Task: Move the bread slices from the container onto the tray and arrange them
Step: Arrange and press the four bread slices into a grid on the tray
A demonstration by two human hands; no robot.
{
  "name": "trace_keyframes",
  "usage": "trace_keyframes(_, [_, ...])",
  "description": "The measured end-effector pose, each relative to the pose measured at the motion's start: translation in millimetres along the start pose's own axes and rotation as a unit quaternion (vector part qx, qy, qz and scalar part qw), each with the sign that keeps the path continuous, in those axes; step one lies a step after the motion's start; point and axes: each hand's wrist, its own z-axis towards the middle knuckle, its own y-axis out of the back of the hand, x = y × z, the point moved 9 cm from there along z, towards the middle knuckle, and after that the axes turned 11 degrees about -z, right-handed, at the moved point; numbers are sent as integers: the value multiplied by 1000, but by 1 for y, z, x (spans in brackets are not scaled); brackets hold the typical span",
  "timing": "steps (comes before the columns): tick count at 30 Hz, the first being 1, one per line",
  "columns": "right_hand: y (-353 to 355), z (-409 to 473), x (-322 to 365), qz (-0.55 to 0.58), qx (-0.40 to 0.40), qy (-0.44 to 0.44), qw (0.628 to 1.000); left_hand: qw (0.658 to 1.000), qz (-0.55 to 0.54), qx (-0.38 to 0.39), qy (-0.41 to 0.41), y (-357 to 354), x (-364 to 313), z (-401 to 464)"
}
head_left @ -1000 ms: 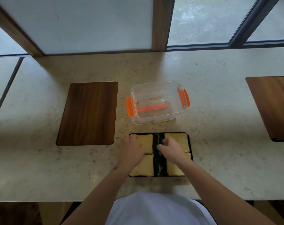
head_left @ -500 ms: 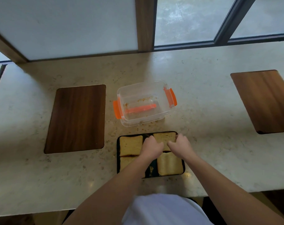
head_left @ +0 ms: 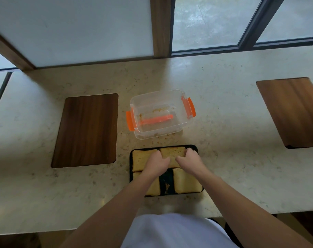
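Note:
A black tray (head_left: 130, 159) lies at the counter's near edge with several bread slices on it. The far-right slice (head_left: 171, 152) sits between my hands: my left hand (head_left: 156, 162) grips its left side and my right hand (head_left: 188, 158) grips its right side. The far-left slice (head_left: 140, 159) and the near-right slice (head_left: 187, 183) lie flat. My left forearm covers most of the near-left slice (head_left: 153, 190). Behind the tray stands the clear container (head_left: 160, 113) with orange latches, holding only crumbs and an orange strip.
A dark wooden board (head_left: 86, 130) is set into the counter left of the container, and another wooden board (head_left: 293, 111) lies at the right. Crumbs are scattered between container and tray. Windows run along the back of the counter.
My left hand moved from the left slices over to the far-right slice, and both hands closed on it. The far-left slice is now uncovered. The camera view shifted slightly.

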Motion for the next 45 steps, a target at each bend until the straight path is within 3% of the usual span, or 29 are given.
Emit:
trace_keyframes(12, [4,-18,-49,14,-58,15,998,1000,9,0,-20,-16,3,-8])
trace_keyframes(21, [11,-3,-9,-14,-34,29,999,1000,-10,-6,-3,-11,-7,-5])
trace_keyframes(34, [19,-13,-27,-9,-64,43,997,999,0,-19,-30,-9,-14,-18])
trace_keyframes(41, [11,-57,-79,-28,-42,24,998,996,-54,75,1,-49,22,-67])
trace_keyframes(45, [4,-61,-83,-21,-18,19,999,994,-57,89,5,-58,21,-67])
